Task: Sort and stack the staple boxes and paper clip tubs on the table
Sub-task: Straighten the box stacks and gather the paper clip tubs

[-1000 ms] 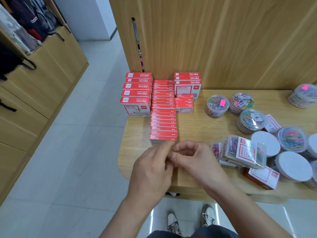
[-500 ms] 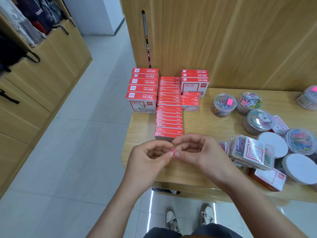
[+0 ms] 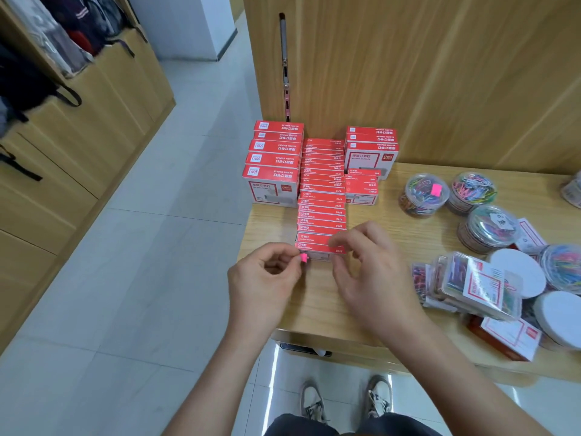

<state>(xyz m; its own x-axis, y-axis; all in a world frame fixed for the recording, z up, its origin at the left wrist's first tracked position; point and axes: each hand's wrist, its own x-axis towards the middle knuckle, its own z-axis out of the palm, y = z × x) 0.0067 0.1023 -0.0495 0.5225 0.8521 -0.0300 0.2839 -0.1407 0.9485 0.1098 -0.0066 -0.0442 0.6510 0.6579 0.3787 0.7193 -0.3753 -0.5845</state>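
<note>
My left hand (image 3: 267, 278) pinches a small pink scrap (image 3: 303, 257) between thumb and forefinger, just in front of a long row of small red staple boxes (image 3: 322, 209). My right hand (image 3: 371, 272) hovers to its right with fingers loosely curled and nothing in it, over the row's nearest box. Stacks of larger red staple boxes stand at the back left (image 3: 276, 162) and back right (image 3: 372, 149) of the row. Round clear tubs of coloured paper clips (image 3: 423, 195) lie on the right half of the wooden table (image 3: 317, 313). Flat clear clip boxes (image 3: 471, 284) are piled near my right wrist.
A wooden wall panel stands right behind the table. White-lidded tubs (image 3: 518, 272) and red-and-white cartons (image 3: 509, 338) crowd the right front edge. The table's left edge drops to a tiled floor, with wooden cabinets (image 3: 78, 136) along the far left. My shoes show below the front edge.
My hands, joined at the fingertips before, have drawn apart. The pink scrap stays in my left fingers and my right hand has shifted right. The view has also tilted.
</note>
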